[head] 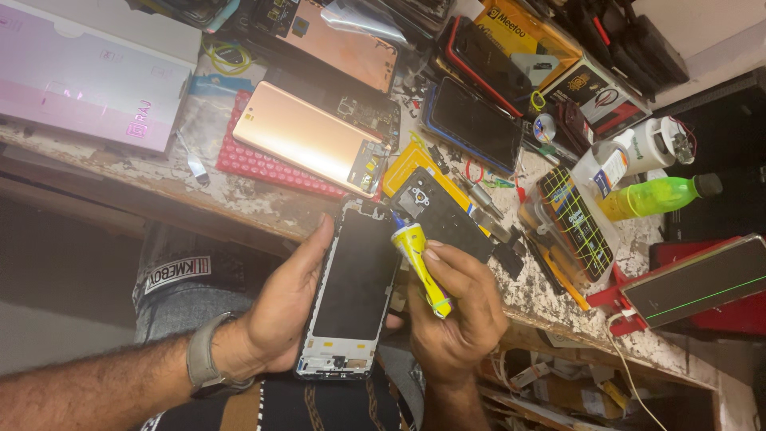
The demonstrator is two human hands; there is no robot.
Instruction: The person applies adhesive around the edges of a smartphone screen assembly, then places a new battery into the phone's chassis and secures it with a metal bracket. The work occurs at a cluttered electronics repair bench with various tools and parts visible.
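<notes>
A worn workbench (263, 209) carries a gold phone (307, 144), green bottle (654, 196) and white box (88, 80).

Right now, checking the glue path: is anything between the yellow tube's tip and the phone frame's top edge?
Nothing visible. The right hand holds the yellow tube with its tip at the phone frame, gripped by the left hand.

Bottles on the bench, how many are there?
2: a green bottle lying at the right and a white bottle just above it. More may hide in the clutter.
</notes>
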